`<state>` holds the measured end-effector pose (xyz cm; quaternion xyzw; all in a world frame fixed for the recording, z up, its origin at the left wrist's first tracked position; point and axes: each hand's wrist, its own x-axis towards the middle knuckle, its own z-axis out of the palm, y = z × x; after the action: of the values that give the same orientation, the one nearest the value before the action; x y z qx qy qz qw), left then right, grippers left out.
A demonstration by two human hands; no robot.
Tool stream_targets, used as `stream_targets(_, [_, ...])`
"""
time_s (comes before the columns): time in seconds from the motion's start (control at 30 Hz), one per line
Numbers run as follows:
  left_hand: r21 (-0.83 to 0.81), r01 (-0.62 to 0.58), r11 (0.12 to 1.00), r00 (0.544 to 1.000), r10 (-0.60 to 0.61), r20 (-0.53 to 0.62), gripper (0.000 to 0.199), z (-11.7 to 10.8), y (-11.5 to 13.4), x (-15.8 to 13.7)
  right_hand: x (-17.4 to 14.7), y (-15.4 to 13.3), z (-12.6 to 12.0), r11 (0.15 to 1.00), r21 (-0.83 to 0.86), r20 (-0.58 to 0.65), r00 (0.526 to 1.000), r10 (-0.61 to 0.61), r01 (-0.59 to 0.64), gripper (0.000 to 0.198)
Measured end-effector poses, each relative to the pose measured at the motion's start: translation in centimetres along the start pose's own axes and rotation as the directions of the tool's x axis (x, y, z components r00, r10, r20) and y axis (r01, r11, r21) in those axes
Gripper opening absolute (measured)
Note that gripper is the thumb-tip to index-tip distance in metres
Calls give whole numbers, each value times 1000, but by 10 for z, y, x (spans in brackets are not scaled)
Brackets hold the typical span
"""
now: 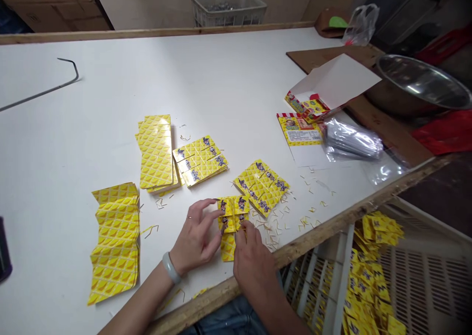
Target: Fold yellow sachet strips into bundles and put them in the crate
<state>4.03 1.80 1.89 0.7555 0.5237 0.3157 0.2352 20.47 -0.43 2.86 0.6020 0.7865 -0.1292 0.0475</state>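
A small yellow printed card (228, 222) with purple cartoon figures lies at the table's front edge, one flap pointing toward me. My left hand (199, 234), with a pale bangle at the wrist, holds its left side between thumb and fingers. On the other side, my right hand (254, 259) has its fingers curled on the card's lower right edge; its fingertips are partly hidden. Just beyond, to the right, lies a stack of slit yellow cards (262, 186). A similar stack (201, 159) sits further back, beside a taller pile of yellow card strips (157, 151).
Folded yellow sheets (116, 246) lie at left. Small paper offcuts (273, 227) scatter near the wooden table edge (306, 249). At right are an open display box (332, 87), plastic bags (352, 141) and a metal bowl (420, 87). Below stands a white crate (427, 276) containing yellow pieces.
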Motion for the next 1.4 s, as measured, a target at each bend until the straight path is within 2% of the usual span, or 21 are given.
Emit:
stream_targets(0.07, [50,-60,997,995,56,78,33,2,-1,8,0,2,-1,1000,18,-17,1000,-7,7,30])
stream_targets(0.17, [67,-33,997,989,23,144,20,5,-3,21,0,13,-8,975,202,-52,995,-86,95,24])
stream_targets(0.27, [72,-6,997,987,-5,161,17,5,-4,27,7,26,-19,874,472,-59,993,-100,116,30])
stream_targets(0.33, [78,6,997,987,-18,162,17,4,-3,29,16,32,-24,827,557,-47,997,-60,76,34])
stream_targets(0.5, [110,9,994,988,-26,152,19,9,2,29,41,33,-23,824,557,-54,994,-95,109,26])
stream_targets(0.63, [145,-13,989,985,-12,173,20,11,2,30,41,31,-14,826,551,-89,993,-84,119,29])
stream_targets(0.73, [175,-43,984,973,2,232,17,6,4,34,36,32,-6,828,556,-115,993,-6,69,30])
stream_targets(0.93, [291,-214,932,908,81,410,11,-3,9,51,31,28,-6,866,499,-141,986,91,-8,28])
stream_targets(1.03, [173,-210,962,891,116,439,13,-13,4,57,32,28,-8,877,480,-142,983,115,-34,25])
stream_targets(1.13, [-54,-95,994,877,109,467,24,-29,-1,54,35,31,-5,840,543,-158,981,111,-8,23])
stream_targets(1.2, [-132,-43,990,869,102,484,32,-35,-1,46,36,34,-3,811,585,-177,979,104,20,23])
stream_targets(1.27, [-115,-58,992,885,104,453,27,-32,3,37,35,37,-2,787,615,-183,980,84,48,22])
stream_targets(1.33, [-40,-89,995,916,98,389,16,-22,7,29,30,40,-4,743,666,-142,989,34,70,26])
stream_targets(1.4, [35,-96,995,941,79,330,14,-11,8,24,23,43,-7,691,719,-94,996,-9,74,34])
